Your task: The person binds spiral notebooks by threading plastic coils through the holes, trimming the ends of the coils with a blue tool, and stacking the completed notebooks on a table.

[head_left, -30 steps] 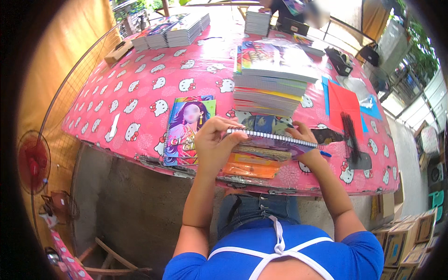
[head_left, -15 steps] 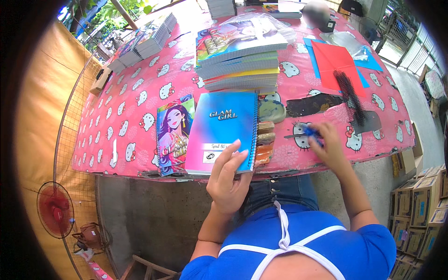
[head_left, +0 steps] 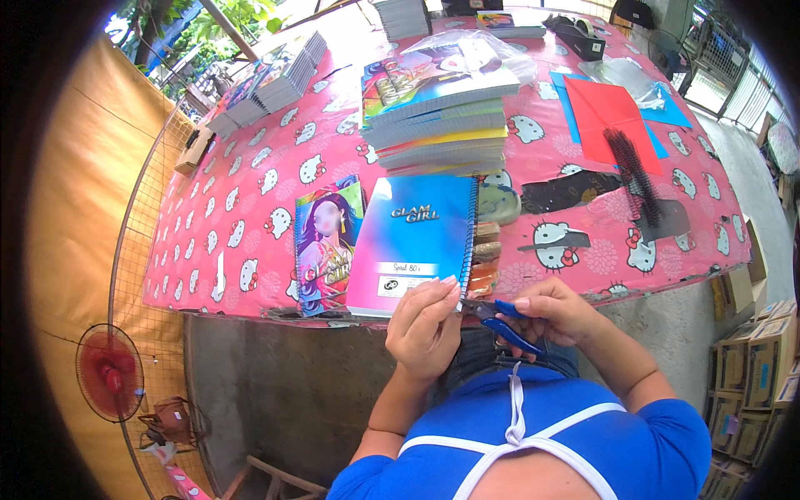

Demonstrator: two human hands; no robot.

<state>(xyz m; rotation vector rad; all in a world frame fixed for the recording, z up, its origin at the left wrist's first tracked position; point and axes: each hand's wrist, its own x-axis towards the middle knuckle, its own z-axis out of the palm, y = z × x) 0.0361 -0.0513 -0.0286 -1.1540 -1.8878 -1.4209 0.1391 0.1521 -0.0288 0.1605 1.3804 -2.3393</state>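
**Spiral notebook at the near edge of the counter: handling and hold points**

Location: the notebook with the blue-and-pink cover lies face-up at the near edge of the counter, its black spiral binding to the right. An illustrated notebook lies just to its left, and a notebook stack stands beyond it. Brown and orange pieces show beside the binding; whether they run beneath the notebook cannot be determined.

Hands: the left hand has its fingers bent together on the lower right corner of the cover. Its thumb is hidden, so whether it pinches that corner cannot be confirmed. The right hand is closed around the blue-handled pliers, whose tip is near the lower end of the binding.

Handling, as judged: the notebook should be light to moderate in weight, bendable across the pages and firmer along the spine. The glossy cover may slip under a light touch. The coil looks springy and easily deformed; its cut end could scratch. Best hold: flat pressure on cover and pages beside the spine, clear of the coil. The pliers appear rigid and best held by the handles.
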